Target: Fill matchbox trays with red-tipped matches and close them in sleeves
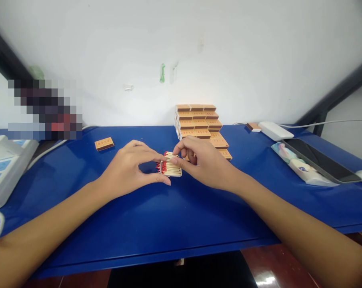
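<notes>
Red-tipped matches (pixel 171 169) lie side by side in a small white matchbox tray (pixel 176 175) above the middle of the table. With the thumb along the near side and the fingertips at the far side, my left hand (pixel 133 164) holds the tray by its left end. My right hand (pixel 203 162) is closed over the tray's far right corner, thumb and forefinger pinched on matches; how many is hidden. Some red heads stick out past the tray's left end. Behind my right hand rises a stepped stack of orange matchboxes (pixel 199 123), partly covered by it.
On the blue table (pixel 157 224), one matchbox (pixel 104 144) lies to the left and another matchbox (pixel 253 127) at the back right. A white power strip (pixel 7 172) stands far left. A phone (pixel 321 160), a tissue pack (pixel 301 166) and a white device (pixel 276 131) lie right.
</notes>
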`<state>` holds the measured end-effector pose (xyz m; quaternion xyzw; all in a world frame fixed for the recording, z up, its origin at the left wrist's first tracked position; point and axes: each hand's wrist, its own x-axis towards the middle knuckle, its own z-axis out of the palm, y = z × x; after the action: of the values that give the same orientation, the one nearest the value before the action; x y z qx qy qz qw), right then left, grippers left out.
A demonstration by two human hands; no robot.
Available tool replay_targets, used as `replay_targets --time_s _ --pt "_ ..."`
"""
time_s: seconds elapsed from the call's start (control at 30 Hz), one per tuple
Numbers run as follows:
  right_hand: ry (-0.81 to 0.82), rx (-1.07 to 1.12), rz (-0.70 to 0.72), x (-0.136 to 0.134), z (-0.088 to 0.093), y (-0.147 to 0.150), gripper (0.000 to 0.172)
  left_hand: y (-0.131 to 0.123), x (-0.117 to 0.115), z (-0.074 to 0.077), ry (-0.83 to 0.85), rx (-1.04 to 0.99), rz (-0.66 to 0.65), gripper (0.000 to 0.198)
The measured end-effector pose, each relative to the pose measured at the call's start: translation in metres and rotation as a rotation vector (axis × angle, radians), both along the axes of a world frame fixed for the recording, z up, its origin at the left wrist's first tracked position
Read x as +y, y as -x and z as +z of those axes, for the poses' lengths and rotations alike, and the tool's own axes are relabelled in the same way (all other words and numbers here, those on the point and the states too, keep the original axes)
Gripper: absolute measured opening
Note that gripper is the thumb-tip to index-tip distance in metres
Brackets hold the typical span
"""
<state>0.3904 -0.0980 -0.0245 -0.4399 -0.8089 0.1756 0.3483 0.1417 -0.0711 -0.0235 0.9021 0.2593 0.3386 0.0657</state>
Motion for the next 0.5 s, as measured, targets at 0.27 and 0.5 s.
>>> replay_targets --time_s 0.27,0.5 --pt "0.054 0.015 0.032 -0.002 -0.005 0.007 0.019 -0.001 -0.001 0.001 0.012 -0.001 -0.017 0.039" --pt "0.008 -0.047 -0.057 0.004 -0.005 0.001 0.012 0.005 0.009 0.000 -0.016 -0.001 0.106 0.036"
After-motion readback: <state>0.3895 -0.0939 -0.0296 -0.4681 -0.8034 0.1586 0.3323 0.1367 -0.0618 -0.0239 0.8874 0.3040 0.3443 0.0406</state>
